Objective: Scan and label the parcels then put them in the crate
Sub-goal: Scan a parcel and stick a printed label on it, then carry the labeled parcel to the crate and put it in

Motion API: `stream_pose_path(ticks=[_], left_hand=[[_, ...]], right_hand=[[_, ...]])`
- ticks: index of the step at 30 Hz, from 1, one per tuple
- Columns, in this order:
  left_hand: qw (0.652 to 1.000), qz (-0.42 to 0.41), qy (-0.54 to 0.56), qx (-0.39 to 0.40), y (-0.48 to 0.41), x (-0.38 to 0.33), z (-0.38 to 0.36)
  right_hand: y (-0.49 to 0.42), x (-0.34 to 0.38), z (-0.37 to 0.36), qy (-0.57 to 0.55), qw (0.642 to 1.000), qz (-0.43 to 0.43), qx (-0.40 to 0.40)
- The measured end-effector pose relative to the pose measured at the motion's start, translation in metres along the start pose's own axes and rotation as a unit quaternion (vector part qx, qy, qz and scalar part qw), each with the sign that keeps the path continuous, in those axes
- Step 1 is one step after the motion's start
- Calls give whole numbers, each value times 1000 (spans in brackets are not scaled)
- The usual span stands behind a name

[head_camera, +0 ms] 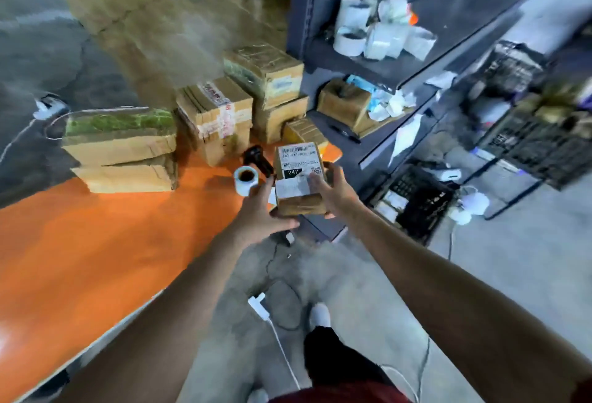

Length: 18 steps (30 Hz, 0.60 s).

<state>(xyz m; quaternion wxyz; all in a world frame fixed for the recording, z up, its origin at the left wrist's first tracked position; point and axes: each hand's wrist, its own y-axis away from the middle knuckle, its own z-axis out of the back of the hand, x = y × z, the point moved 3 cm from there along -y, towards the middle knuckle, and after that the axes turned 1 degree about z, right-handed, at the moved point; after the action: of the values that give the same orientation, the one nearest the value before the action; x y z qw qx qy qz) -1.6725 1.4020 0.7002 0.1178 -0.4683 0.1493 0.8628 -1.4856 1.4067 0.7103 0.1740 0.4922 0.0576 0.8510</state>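
Observation:
A small cardboard parcel [298, 202] with a white shipping label reading 247 is held over the right end of the orange table [96, 236]. My left hand [261, 213] grips its left and lower side. My right hand [336, 191] holds its right side, the thumb lying on a second white label on the parcel's top. Just left of the parcel stand a roll of white labels [246, 179] and a black handheld scanner [259, 159]. A black plastic crate [413, 200] holding a few items sits on the floor to the right, under the shelves.
Several taped cardboard boxes [214, 117] are stacked along the table's far side. Grey metal shelving [416, 59] on the right carries label rolls, a tissue box and papers. More black crates [544, 143] sit on wire racks. Cables and a charger [258, 303] lie on the concrete floor.

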Motion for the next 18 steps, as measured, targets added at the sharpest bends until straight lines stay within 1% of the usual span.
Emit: stream_pose_path(ticks=[2,6,11,15,18], left_hand=[[996,-40,-62,53,0,-21,-34],[975,-109,-153,122,11,-66,-103],[943,-182,-229,158,34,-113,-187],[904,-222,-314,185,53,-152,-255],[874,-242,-367,208,75,-183,-311]], right_hand=[[27,-32,35,-3,998,-27,-51],[83,-89,104,-36,986,-74,-146],[160,-152,177,-75,954,-162,-242],[224,-198,227,-92,934,-194,-286],[270,-235,263,-116,920,-199,-316]])
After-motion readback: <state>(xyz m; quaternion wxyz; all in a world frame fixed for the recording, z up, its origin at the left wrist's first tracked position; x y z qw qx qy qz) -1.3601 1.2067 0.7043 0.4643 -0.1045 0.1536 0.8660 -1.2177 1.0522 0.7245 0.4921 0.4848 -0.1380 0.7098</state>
